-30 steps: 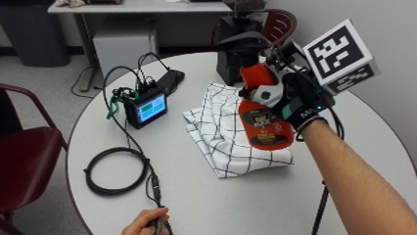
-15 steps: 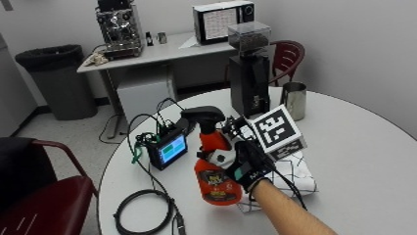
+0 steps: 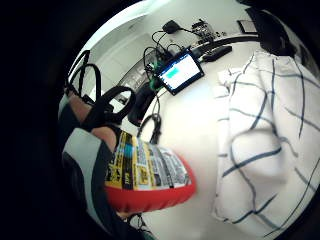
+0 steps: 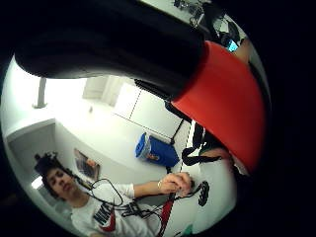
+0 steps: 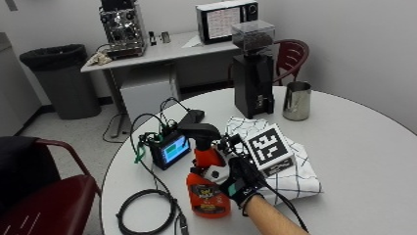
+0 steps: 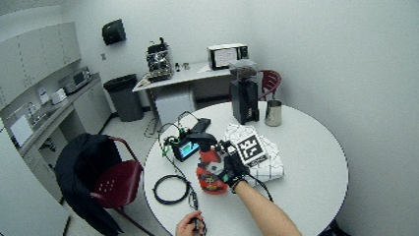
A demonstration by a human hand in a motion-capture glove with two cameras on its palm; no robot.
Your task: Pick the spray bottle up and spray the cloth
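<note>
A red spray bottle (image 5: 207,188) with a black trigger head stands upright at the cloth's left edge; whether its base touches the round white table (image 5: 365,147) I cannot tell. My gloved right hand (image 5: 240,182) grips the bottle's body from the right, fingers curled round it. The white cloth (image 5: 296,171) with dark grid lines lies crumpled on the table, right of the bottle and partly behind the hand. In the little finger side palm view the labelled bottle (image 3: 150,175) sits against the palm, the cloth (image 3: 270,135) beside it. The thumb side palm view is filled by the bottle's red shoulder (image 4: 222,98) and black head.
A small lit screen (image 5: 171,149) with cables stands left of the bottle, and a coiled black cable (image 5: 149,213) lies near the front edge. A black grinder (image 5: 254,68) and a metal jug (image 5: 297,100) stand at the back. A red chair (image 5: 39,200) is at the left.
The outside camera has shifted. A second ago the hand held the bottle tilted over the cloth; now the bottle is upright and lower, beside the cloth's left edge, still in the hand.
</note>
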